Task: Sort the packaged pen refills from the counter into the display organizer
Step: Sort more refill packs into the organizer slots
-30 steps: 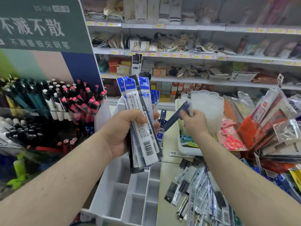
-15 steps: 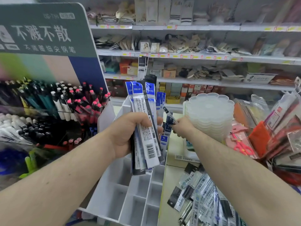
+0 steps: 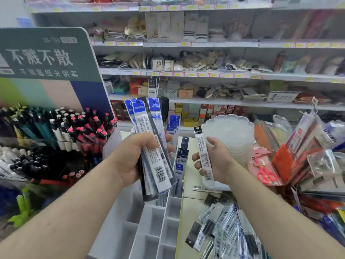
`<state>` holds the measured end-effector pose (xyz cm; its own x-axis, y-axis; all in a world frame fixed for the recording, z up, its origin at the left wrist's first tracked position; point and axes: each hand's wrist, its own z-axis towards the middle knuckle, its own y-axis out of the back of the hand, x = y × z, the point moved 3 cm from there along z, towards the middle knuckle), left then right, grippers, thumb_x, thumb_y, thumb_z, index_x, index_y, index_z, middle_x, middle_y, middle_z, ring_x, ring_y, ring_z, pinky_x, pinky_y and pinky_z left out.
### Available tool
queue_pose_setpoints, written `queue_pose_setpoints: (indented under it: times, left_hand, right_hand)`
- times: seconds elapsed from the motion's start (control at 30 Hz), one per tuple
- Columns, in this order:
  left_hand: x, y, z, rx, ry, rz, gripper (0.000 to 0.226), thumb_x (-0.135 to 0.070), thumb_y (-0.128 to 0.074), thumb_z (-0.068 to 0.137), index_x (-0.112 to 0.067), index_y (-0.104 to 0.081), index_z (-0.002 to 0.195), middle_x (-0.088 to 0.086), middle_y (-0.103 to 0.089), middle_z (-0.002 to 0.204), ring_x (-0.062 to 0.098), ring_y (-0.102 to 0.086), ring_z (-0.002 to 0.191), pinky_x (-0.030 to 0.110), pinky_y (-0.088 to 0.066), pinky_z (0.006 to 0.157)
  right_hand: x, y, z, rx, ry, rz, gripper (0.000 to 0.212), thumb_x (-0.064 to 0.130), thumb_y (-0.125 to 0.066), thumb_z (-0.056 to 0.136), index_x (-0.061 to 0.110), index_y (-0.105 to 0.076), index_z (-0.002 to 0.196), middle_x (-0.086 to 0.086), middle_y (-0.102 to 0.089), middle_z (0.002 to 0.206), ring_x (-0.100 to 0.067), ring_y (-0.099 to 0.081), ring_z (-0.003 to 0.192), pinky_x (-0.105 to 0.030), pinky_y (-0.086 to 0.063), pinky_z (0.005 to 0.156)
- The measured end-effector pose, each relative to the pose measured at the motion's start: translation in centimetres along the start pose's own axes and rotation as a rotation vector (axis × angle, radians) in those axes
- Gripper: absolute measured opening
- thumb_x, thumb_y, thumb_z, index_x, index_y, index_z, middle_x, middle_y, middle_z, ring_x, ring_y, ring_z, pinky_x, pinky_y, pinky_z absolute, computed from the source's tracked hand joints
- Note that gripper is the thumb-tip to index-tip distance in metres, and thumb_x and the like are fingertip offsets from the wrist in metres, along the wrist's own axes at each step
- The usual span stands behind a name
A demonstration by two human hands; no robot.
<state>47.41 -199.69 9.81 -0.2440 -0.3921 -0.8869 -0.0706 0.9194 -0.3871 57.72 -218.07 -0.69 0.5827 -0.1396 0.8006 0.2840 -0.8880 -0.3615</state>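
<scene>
The left hand [image 3: 134,156] clutches a fanned bundle of blue-topped refill packets [image 3: 153,146]; the right hand [image 3: 216,161] holds one black-topped packet [image 3: 204,154]. Below both sits the white compartmented organizer [image 3: 149,230]; loose packets [image 3: 224,227] lie under the right forearm, stacked translucent scalloped trays [image 3: 233,131] behind.

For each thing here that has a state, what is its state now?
Left hand: grips a bundle of blue-topped refill packets.
Right hand: holds one black-topped refill packet, upright.
White plastic organizer: near compartments empty.
Loose refill packets: piled on the counter.
</scene>
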Motion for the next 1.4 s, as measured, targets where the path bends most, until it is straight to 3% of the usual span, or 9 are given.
queue_pose_setpoints:
  times: [0.13, 0.23, 0.33, 0.5, 0.73, 0.87, 0.97, 1.13, 1.4]
  left_hand:
    - [-0.3, 1.0, 0.2, 0.082, -0.082, -0.132, 0.059, -0.001, -0.047, 0.054, -0.005, -0.058, 0.111, 0.006, -0.069, 0.087, 0.021, -0.066, 0.068, 0.040, -0.058, 0.070]
    - [-0.5, 1.4, 0.2, 0.148, -0.127, -0.185, 0.068, -0.004, -0.053, 0.047, -0.006, -0.056, 0.115, 0.007, -0.066, 0.090, 0.022, -0.065, 0.070, 0.039, -0.057, 0.069]
    - [-0.4, 1.7, 0.2, 0.126, -0.145, -0.198, 0.062, -0.003, -0.048, 0.051, -0.007, -0.059, 0.112, 0.007, -0.067, 0.088, 0.022, -0.066, 0.068, 0.038, -0.057, 0.067]
    - [-0.2, 1.3, 0.2, 0.152, -0.142, -0.192, 0.061, -0.004, -0.044, 0.054, -0.007, -0.058, 0.113, 0.006, -0.067, 0.085, 0.020, -0.065, 0.066, 0.039, -0.057, 0.068]
    - [-0.5, 1.6, 0.2, 0.168, -0.177, -0.212, 0.072, -0.007, -0.057, 0.044, -0.005, -0.056, 0.116, 0.007, -0.067, 0.086, 0.021, -0.066, 0.066, 0.039, -0.059, 0.065]
    - [-0.5, 1.7, 0.2, 0.159, -0.187, -0.207, 0.061, -0.004, -0.043, 0.057, -0.006, -0.055, 0.116, 0.007, -0.065, 0.085, 0.021, -0.065, 0.067, 0.040, -0.058, 0.066]
    - [-0.5, 1.7, 0.2, 0.138, -0.194, -0.219, 0.061, -0.004, -0.042, 0.057, -0.005, -0.056, 0.116, 0.008, -0.066, 0.085, 0.021, -0.065, 0.066, 0.040, -0.058, 0.065]
    - [-0.4, 1.7, 0.2, 0.105, -0.171, -0.247, 0.058, -0.004, -0.044, 0.056, -0.006, -0.059, 0.112, 0.008, -0.066, 0.086, 0.021, -0.066, 0.066, 0.040, -0.057, 0.067]
    - [-0.7, 1.7, -0.2, 0.065, -0.198, -0.366, 0.055, -0.005, -0.041, 0.054, -0.004, -0.059, 0.107, 0.008, -0.065, 0.079, 0.022, -0.063, 0.061, 0.036, -0.058, 0.059]
  right_hand:
    - [0.1, -1.4, -2.9, 0.102, 0.059, 0.102, 0.047, 0.044, -0.018, 0.103, 0.016, -0.048, 0.126, -0.011, -0.056, 0.073, -0.020, -0.046, 0.056, -0.027, -0.032, 0.048]
    - [0.3, -2.2, -3.9, 0.023, 0.134, 0.109, 0.026, 0.022, -0.029, 0.103, 0.010, -0.050, 0.112, -0.007, -0.057, 0.069, -0.016, -0.044, 0.054, -0.026, -0.031, 0.049]
    - [0.5, -3.3, -4.8, -0.060, 0.238, 0.008, 0.020, 0.001, -0.042, 0.101, 0.005, -0.059, 0.111, -0.005, -0.058, 0.070, -0.015, -0.049, 0.059, -0.026, -0.041, 0.056]
    - [0.9, -4.3, -5.6, -0.143, 0.327, -0.010, 0.020, -0.007, -0.054, 0.096, 0.007, -0.066, 0.101, -0.006, -0.075, 0.077, -0.020, -0.072, 0.074, -0.035, -0.058, 0.071]
    - [1.8, -5.1, -5.9, -0.136, 0.305, 0.066, 0.021, -0.007, -0.043, 0.100, -0.001, -0.063, 0.104, -0.016, -0.072, 0.089, -0.022, -0.072, 0.074, -0.041, -0.063, 0.073]
    - [2.6, -5.7, -6.0, -0.220, 0.313, 0.041, 0.017, 0.002, -0.044, 0.103, 0.004, -0.060, 0.099, -0.012, -0.063, 0.074, -0.022, -0.062, 0.066, -0.042, -0.059, 0.076]
    - [5.1, -6.7, -5.8, -0.297, 0.379, -0.049, 0.011, 0.008, -0.051, 0.102, 0.006, -0.060, 0.109, -0.009, -0.064, 0.083, -0.021, -0.061, 0.075, -0.035, -0.057, 0.067]
    - [11.3, -10.3, -4.7, -0.342, 0.634, -0.240, 0.005, 0.010, -0.061, 0.097, 0.013, -0.065, 0.094, 0.001, -0.065, 0.087, -0.006, -0.060, 0.071, -0.015, -0.047, 0.058]
    - [15.2, -13.8, 0.8, -0.450, 0.781, -0.650, 0.011, 0.023, -0.067, 0.093, 0.019, -0.069, 0.083, 0.010, -0.067, 0.080, -0.016, -0.063, 0.085, -0.040, -0.052, 0.090]
